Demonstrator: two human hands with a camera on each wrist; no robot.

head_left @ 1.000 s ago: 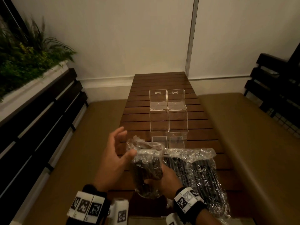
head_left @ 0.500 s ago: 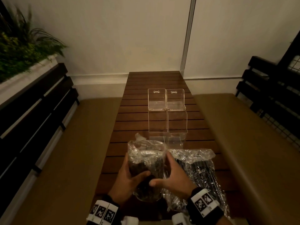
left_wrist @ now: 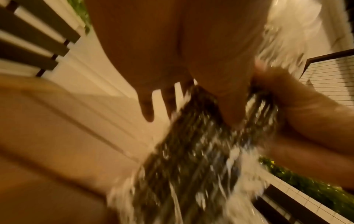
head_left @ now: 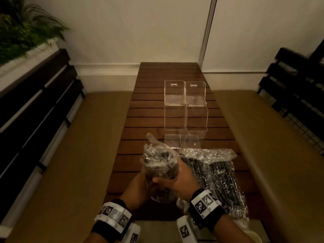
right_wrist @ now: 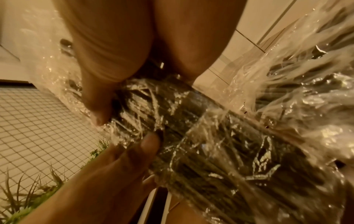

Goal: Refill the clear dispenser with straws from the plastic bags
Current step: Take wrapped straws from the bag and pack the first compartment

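A crinkled clear plastic bag of dark straws (head_left: 160, 165) stands upright above the near end of the wooden table (head_left: 168, 74). My left hand (head_left: 140, 183) grips its left side, and my right hand (head_left: 177, 181) grips its right side with the thumb across the front. The wrist views show the same bag (left_wrist: 191, 148) (right_wrist: 210, 136) with fingers wrapped round it. A second, larger bag of straws (head_left: 217, 174) lies flat on the table to the right. Two clear acrylic dispensers (head_left: 185, 113) stand side by side beyond the bags, both empty.
Tan cushioned benches (head_left: 70, 155) run along both sides of the table, with dark slatted backrests (head_left: 35, 95). Green plants (head_left: 22, 30) fill a planter at the upper left. A white wall closes the far end.
My left hand, open in the air a second ago, has come in and closed round the left side of the bag. The bag now sits lower between both hands.
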